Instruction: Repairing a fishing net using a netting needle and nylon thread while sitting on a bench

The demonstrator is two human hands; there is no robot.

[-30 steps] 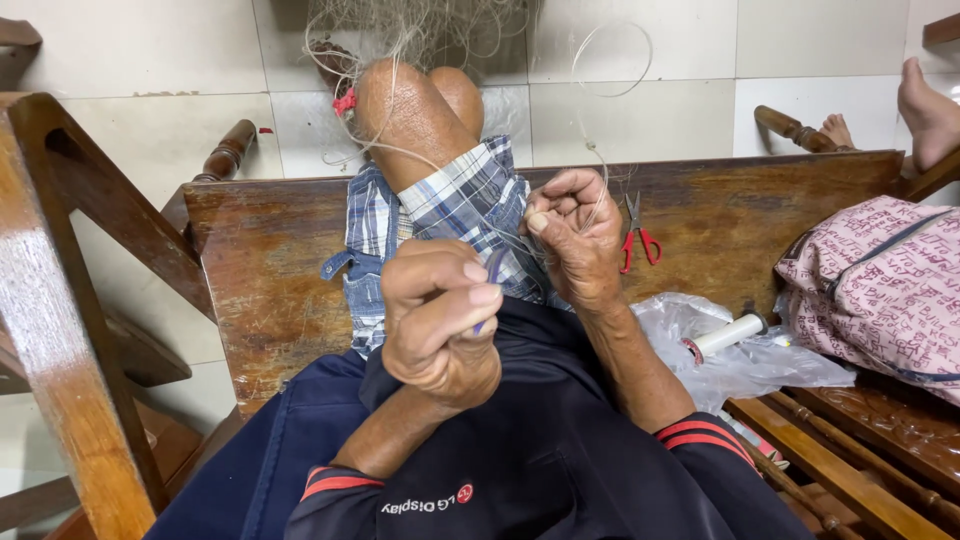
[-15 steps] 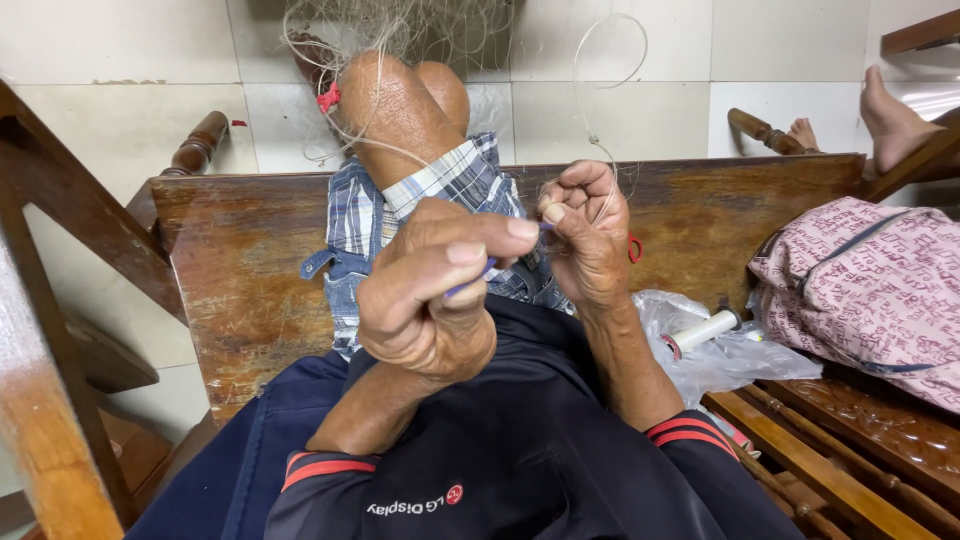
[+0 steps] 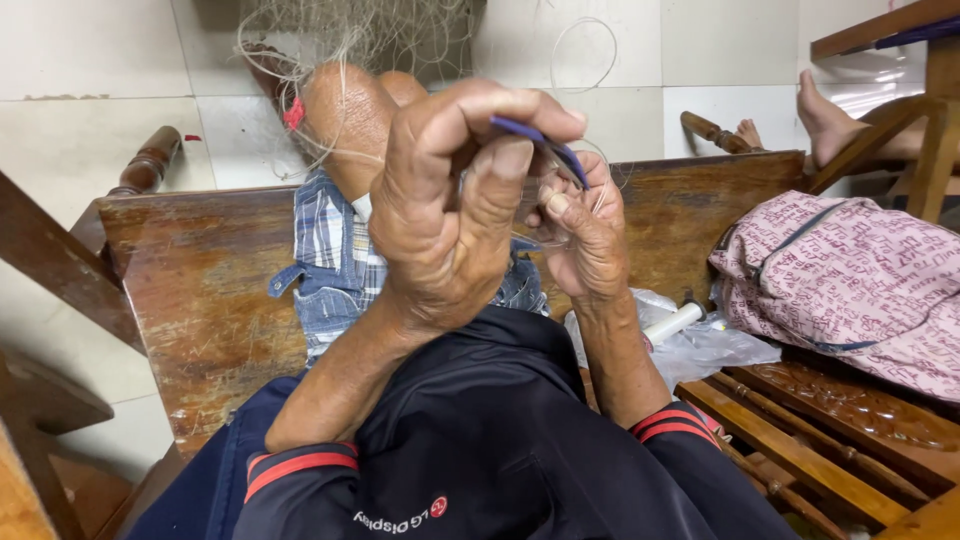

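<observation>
Left hand (image 3: 440,220) rose w/ blue needle (image 3: 545,145) pinched; right hand (image 3: 585,235) grips net line (image 3: 540,238).

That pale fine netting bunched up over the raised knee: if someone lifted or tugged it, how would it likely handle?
The netting looks floppy: it drapes and bunches over the knee with no shape of its own. It probably weighs very little, since its strands are hair-thin and the tiles show through. It seems apt to snag; loose threads stray outward and loop toward the left hand and right hand.
</observation>
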